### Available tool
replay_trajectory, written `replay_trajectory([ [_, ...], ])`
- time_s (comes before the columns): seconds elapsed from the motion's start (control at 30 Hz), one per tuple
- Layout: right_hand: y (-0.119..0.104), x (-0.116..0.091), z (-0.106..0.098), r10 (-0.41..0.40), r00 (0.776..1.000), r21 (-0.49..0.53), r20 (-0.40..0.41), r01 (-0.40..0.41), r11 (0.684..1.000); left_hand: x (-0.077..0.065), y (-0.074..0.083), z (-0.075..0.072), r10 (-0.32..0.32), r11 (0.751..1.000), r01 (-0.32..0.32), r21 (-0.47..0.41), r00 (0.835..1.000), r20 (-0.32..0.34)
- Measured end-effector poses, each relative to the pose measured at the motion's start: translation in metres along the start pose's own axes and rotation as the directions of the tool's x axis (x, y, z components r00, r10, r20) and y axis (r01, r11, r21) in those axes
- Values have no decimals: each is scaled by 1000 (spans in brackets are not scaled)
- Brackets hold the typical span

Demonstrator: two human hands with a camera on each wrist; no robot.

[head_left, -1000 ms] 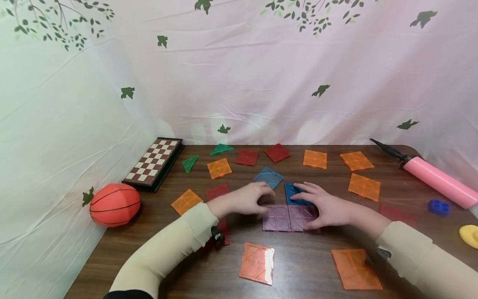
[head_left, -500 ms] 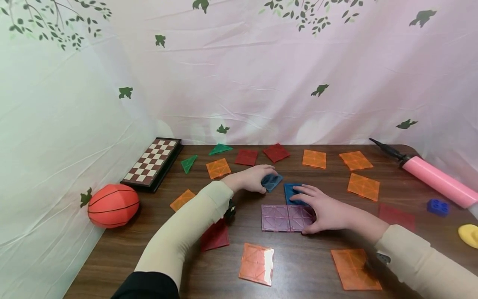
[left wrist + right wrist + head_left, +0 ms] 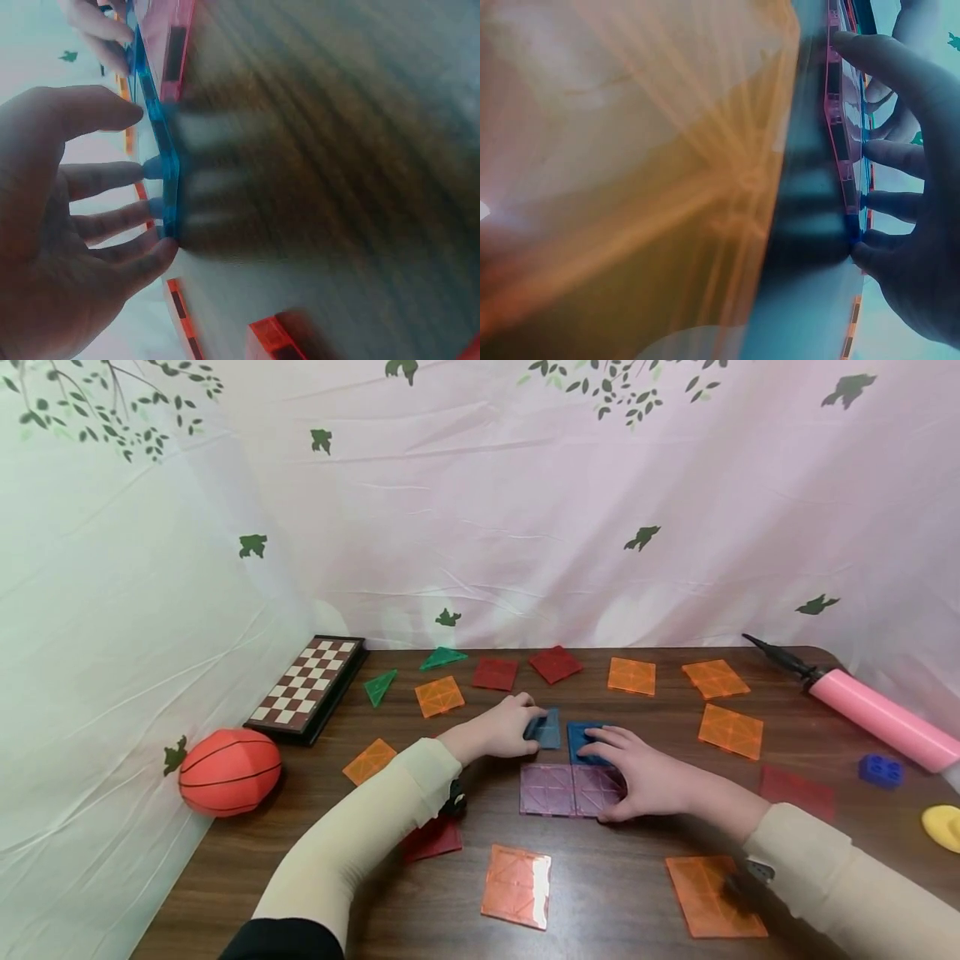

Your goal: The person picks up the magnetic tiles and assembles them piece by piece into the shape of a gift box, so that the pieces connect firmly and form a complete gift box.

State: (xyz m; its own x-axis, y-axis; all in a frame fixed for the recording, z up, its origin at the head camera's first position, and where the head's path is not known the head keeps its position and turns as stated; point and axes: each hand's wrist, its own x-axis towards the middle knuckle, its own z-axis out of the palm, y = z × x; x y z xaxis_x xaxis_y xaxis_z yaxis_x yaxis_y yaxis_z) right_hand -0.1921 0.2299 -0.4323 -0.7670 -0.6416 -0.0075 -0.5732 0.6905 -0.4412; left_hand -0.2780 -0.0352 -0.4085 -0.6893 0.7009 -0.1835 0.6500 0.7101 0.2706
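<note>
In the head view, a translucent blue magnetic tile (image 3: 552, 731) lies just left of a second blue tile (image 3: 577, 739), with a narrow gap between them. My left hand (image 3: 498, 727) holds the first tile by its left side; the left wrist view shows fingertips on the blue tile (image 3: 171, 169) and the thumb close to its edge. Two purple tiles, the left one (image 3: 546, 791) and the right one (image 3: 592, 785), lie side by side in front. My right hand (image 3: 652, 772) spans the second blue tile and the right purple tile, fingers spread on the blue, thumb by the purple tile's front edge.
Several orange tiles (image 3: 731, 732), red tiles (image 3: 495, 674) and green triangles (image 3: 380, 687) lie scattered about. A chessboard (image 3: 311, 681) and red ball (image 3: 230, 772) stand left; a pink pump (image 3: 885, 718), blue block (image 3: 881, 771) and yellow object (image 3: 942, 828) lie right.
My left hand has left the purple tiles, reached up to the loose blue tile and turned it square, close to the other blue tile. The right hand has stayed nearly still.
</note>
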Motion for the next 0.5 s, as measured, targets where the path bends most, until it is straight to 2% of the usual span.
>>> replay_trajectory([
  [0.5, -4, 6, -1, -32, 999, -6, -16, 32, 999, -12, 10, 9, 17, 1000, -17, 12, 999, 28],
])
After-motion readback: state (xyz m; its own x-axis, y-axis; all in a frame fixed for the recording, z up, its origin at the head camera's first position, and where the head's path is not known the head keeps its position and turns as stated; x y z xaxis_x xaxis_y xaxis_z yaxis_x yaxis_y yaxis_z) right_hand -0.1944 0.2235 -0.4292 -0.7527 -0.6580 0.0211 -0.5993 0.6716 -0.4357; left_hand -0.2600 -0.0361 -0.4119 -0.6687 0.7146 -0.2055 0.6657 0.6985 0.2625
